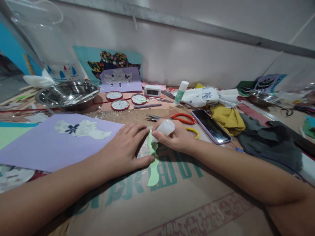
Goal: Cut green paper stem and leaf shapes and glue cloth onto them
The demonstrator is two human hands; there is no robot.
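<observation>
A light green wavy cut-out strip (pixel 154 172) lies on the printed cardboard (pixel 192 203) in front of me. My left hand (pixel 128 144) is open, its fingers spread flat and the thumb tip at the strip's edge. In my right hand (pixel 178 136) is a whitish squeeze bottle (pixel 166 127), tipped over the strip's upper part. That part of the strip looks wet and shiny. The bottle's nozzle is mostly hidden behind my fingers. Beyond the right hand lie scissors with orange-red handles (pixel 183 118), and a yellow handle loop (pixel 193 132) shows beside the wrist.
To the left is a purple sheet (pixel 49 147) with a white fabric cut-out (pixel 92 128). Farther back are a steel bowl (pixel 67 95), round red-rimmed trays (pixel 120 105), a digital clock (pixel 152 90) and a glue stick (pixel 180 93). At right are a phone (pixel 211 126) and fabric scraps (pixel 227 119).
</observation>
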